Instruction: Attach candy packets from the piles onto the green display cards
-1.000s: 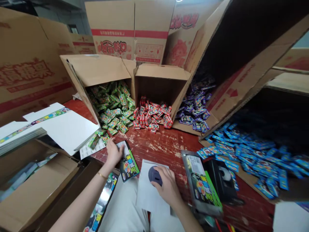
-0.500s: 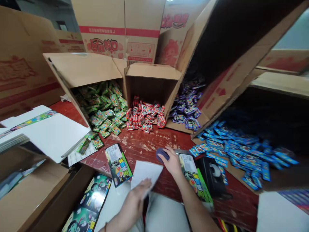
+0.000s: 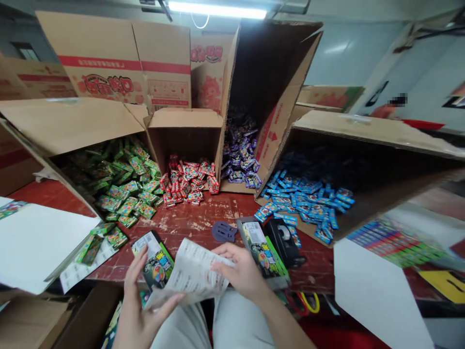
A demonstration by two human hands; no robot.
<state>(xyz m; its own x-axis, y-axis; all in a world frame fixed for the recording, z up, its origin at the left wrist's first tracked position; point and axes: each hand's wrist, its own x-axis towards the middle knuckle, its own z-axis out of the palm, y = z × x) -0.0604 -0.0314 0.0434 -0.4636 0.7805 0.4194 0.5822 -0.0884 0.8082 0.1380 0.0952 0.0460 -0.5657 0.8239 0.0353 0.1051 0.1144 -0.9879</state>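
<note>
A sheet of printed labels [image 3: 196, 271] is held up over my lap, curling, with rows of small print showing. My right hand [image 3: 241, 271] pinches its right edge between thumb and fingers. At the sheet's lower left, my left hand [image 3: 140, 300] is spread, the thumb lying against the paper and the fingers raised. Behind the sheet lies a dark printed box [image 3: 160, 266], partly covered by it. Another such box [image 3: 260, 249] lies beyond my right hand. A flat purple slotted disc [image 3: 222, 231] rests on the table, touched by neither hand.
Open cartons hold green packets [image 3: 127, 189], red packets [image 3: 189, 179], purple packets [image 3: 241, 150] and blue packets [image 3: 308, 203]. A black tape dispenser [image 3: 285, 242] stands at right. White card [image 3: 47, 237] lies left, another white panel [image 3: 370, 286] right. Scissors handles [image 3: 310, 303] show near the table edge.
My right hand has let go of the purple disc and taken the label sheet's right edge. My left hand has moved left, its fingers spreading. The view has turned right and up.
</note>
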